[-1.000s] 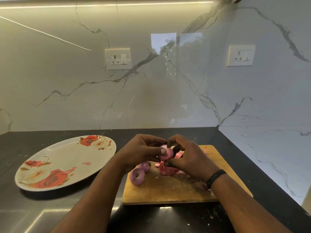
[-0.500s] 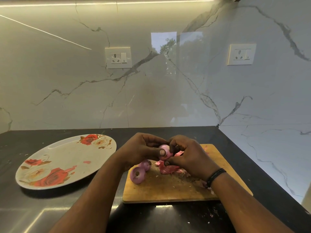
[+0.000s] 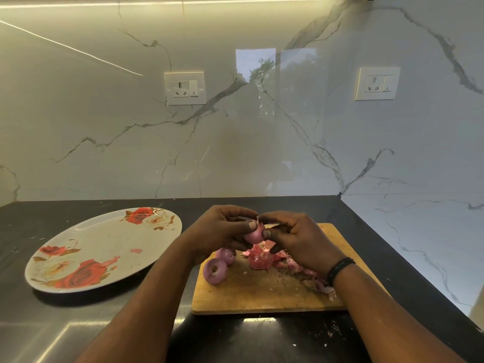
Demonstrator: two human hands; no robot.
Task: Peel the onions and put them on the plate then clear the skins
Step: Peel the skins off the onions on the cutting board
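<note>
Above the wooden cutting board (image 3: 262, 294) both hands hold one small purple onion (image 3: 255, 235). My left hand (image 3: 222, 229) grips it from the left, thumb across its front. From the right, my right hand (image 3: 296, 237) pinches at its top, where a pale sliver of skin sticks up. Two peeled onions (image 3: 215, 271) (image 3: 225, 255) lie on the board's left part. A heap of pink onion skins (image 3: 262, 259) lies on the board under my hands and trails to the right under my wrist. The flowered oval plate (image 3: 91, 247) sits to the left, holding only a small pink scrap.
The board and plate rest on a dark counter (image 3: 262, 339) with small skin crumbs near the front. Marble walls close the back and the right side. Two wall sockets (image 3: 184, 88) (image 3: 377, 83) sit well above the counter.
My hands have turned the onion slightly and lifted it a little; my right fingers have shifted from its side to its top. The onions on the board and the plate have not moved.
</note>
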